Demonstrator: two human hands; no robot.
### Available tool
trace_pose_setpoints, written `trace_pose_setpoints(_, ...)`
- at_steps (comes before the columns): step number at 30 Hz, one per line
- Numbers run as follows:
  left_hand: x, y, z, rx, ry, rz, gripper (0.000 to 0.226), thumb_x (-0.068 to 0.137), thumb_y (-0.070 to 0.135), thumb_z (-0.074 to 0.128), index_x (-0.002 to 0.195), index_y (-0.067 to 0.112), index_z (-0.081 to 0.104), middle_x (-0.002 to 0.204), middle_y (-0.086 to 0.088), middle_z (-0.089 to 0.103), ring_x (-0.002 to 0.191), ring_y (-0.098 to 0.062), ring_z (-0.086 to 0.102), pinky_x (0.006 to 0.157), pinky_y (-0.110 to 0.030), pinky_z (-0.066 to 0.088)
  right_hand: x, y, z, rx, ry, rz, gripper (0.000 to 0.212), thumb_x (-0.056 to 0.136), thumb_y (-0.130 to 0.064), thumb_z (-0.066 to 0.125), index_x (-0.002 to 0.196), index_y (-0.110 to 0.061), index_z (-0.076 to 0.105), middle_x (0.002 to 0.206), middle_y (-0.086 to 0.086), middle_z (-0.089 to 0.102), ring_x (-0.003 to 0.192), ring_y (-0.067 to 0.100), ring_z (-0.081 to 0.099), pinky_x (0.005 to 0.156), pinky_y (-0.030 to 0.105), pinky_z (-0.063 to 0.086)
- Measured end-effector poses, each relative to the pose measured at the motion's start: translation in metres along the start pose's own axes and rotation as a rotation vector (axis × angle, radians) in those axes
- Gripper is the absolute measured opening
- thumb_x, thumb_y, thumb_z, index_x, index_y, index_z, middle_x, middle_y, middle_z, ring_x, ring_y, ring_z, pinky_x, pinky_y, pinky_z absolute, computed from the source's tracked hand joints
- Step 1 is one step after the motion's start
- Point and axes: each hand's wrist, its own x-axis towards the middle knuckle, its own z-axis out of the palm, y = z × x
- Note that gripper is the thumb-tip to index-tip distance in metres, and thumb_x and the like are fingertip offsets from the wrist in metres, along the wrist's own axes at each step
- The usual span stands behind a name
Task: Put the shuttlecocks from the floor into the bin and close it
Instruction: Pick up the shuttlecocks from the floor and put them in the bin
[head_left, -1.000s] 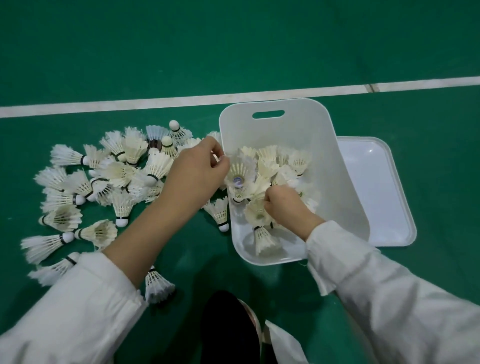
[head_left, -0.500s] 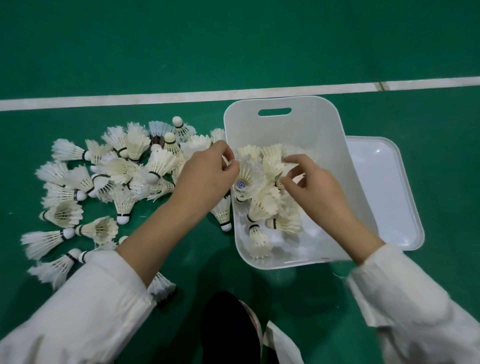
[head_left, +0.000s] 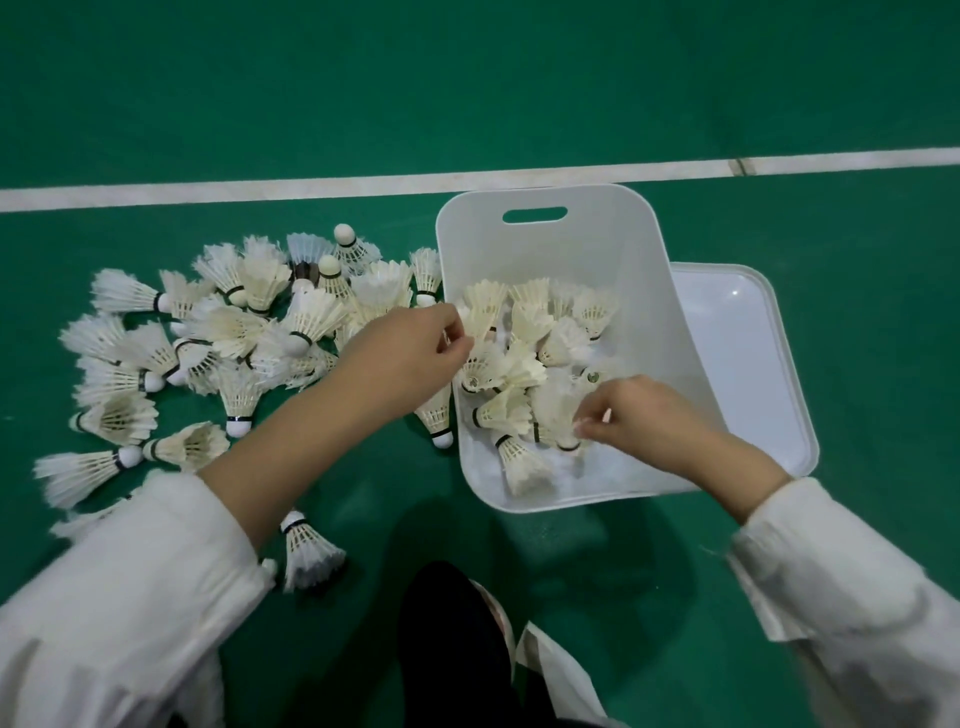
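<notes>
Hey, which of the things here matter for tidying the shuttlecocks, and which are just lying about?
For the job: shuttlecocks on the floor, bin, lid beside it, left hand and right hand, each pinching a shuttlecock.
Just there: white court line, white fabric at the bottom edge.

You see a white court line (head_left: 363, 184) crossing the green floor (head_left: 467, 78) from 10 to 2 o'clock. At 6 o'clock, a dark shape (head_left: 452, 639) too unclear to name.

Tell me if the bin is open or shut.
Open. The bin has no cover on it; its lid lies flat on the floor to its right, and the shuttlecocks inside show from above.
</notes>
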Motion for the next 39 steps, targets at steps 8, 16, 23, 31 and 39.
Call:
trace_pose_setpoints(8,-0.010,-0.017,0.001,0.315,-0.140,0.140,0.021,0.093,0.035,0.039,0.087,0.019,0.051,0.081,0.002,0.062,0.070,-0.018,0.055,0.058,-0.031,0.045,0.028,0.000,0.052,-0.255,-0.190,-0.040,0.018,0.087,-0.020,0.057,0.098,-0.014,0.069,0.103,0.006,0.067,0.095,0.025,0.061,0.076,0.031,0.048)
trace_pose_setpoints(16,-0.031,-0.029,-0.037,0.563,-0.341,0.314,0.022,0.095,0.034,0.034,0.092,0.019,0.050,0.083,0.004,0.055,0.072,-0.016,0.051,0.062,-0.030,0.045,0.015,-0.026,0.011,-0.207,-0.314,-0.033,0.044,0.090,-0.022,0.055,0.133,-0.021,0.046,0.134,0.005,0.050,0.120,0.024,0.050,0.099,0.033,0.038)
trace_pose_setpoints(23,-0.058,-0.098,-0.092,0.664,-0.374,0.284,0.024,0.096,0.039,0.032,0.090,0.021,0.047,0.081,0.006,0.058,0.071,-0.013,0.055,0.063,-0.029,0.048,-0.006,-0.140,-0.024,0.001,0.000,-0.324,0.034,0.091,-0.043,0.048,0.119,-0.025,0.056,0.111,-0.005,0.063,0.093,0.012,0.058,0.082,0.030,0.047)
trace_pose_setpoints(31,-0.109,-0.196,-0.035,0.615,-0.429,0.091,0.023,0.097,0.034,0.031,0.109,0.019,0.044,0.099,-0.001,0.056,0.084,-0.022,0.056,0.062,-0.032,0.044,0.046,-0.223,0.083,-0.134,-0.235,-0.500,0.034,0.092,-0.035,0.049,0.120,-0.016,0.052,0.117,0.007,0.057,0.106,0.023,0.055,0.086,0.032,0.042)
trace_pose_setpoints(39,-0.131,-0.222,0.035,0.699,-0.564,0.272,0.052,0.092,0.004,0.037,0.141,0.013,0.024,0.127,-0.018,0.044,0.110,-0.034,0.048,0.087,-0.043,0.042,0.049,-0.215,0.196,-0.253,-0.338,-0.400,0.043,0.094,-0.022,0.040,0.135,-0.012,0.033,0.123,0.013,0.048,0.111,0.030,0.053,0.088,0.039,0.045)
